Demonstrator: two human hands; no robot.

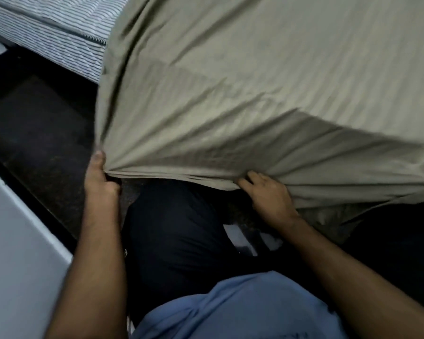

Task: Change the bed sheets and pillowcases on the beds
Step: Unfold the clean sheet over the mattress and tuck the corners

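Here, a large olive-green bed sheet with a faint woven stripe (242, 94) fills most of the head view, draped over the corner of a bed and hanging down its side toward the person. Its lower hem runs in bunched folds between the two hands, and tight creases fan up and to the right from the left-hand end.

The left hand (99, 173) grips the hem at the sheet's lower left corner: the thumb lies on top of the cloth and the other fingers are curled underneath, with the fabric gathered into a point at that grip. The right hand (267, 192) holds the hem further right, its fingers curled up into the folds so that the fingertips are hidden by the cloth. Both forearms are bare.

To the upper left, a mattress in white cloth with thin dark stripes (47, 33) shows uncovered beyond the sheet's edge. Beneath it lies a dark speckled floor (34, 123), and a pale grey flat panel (15, 241) slants along the left edge. The person's dark trousers (176, 228) and blue shirt (230, 309) fill the bottom centre.
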